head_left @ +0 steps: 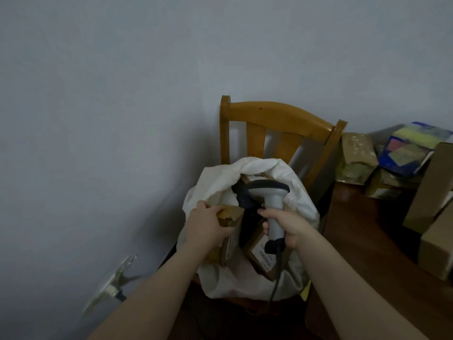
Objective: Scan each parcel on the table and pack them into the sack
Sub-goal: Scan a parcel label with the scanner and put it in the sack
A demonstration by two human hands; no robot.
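- Sack [215, 179]: white, mouth open, sitting on the wooden chair [277, 114] against the wall.
- Left hand [208, 223]: fingers curled round a brown parcel [231, 212], held at the sack mouth, partly inside.
- Right hand [285, 223]: wrapped round the grip of the grey scanner [270, 192], head over the sack opening; cable hangs down.
- More labelled parcels lie inside the sack.
- Table [362, 229], right: stacked boxes [359, 153] and a blue package [411, 148].
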